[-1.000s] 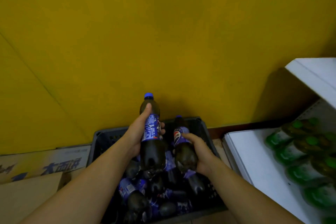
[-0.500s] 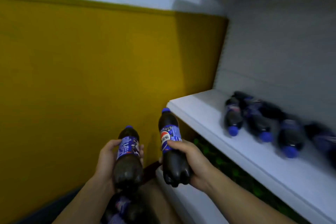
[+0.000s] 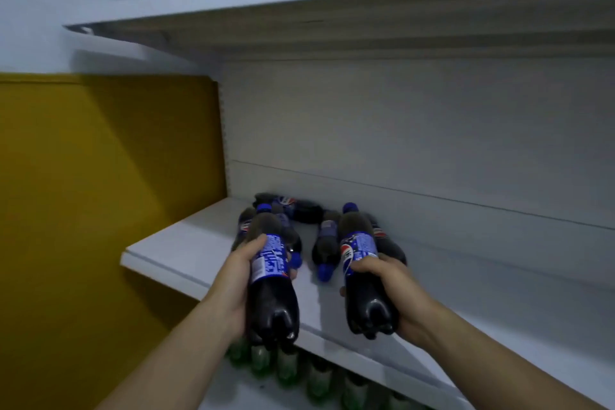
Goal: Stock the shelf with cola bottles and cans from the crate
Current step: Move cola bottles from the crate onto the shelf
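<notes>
Head view: left hand [image 3: 233,280] wrapped around a cola bottle [image 3: 271,280], cap pointing toward the back of the white shelf [image 3: 173,253]. Right hand [image 3: 389,286] curled around a second cola bottle [image 3: 362,271], same tilt, base over the shelf's front edge. Behind both, several cola bottles [image 3: 324,245] lie on their sides on that shelf. Green bottles [image 3: 286,368] stand on the shelf below. Yellow wall [image 3: 100,193] at left.

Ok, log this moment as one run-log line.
phase: carry to shelf | left hand: grips cola bottle | right hand: grips second cola bottle | white shelf: several bottles lying down | placed: not yet
</notes>
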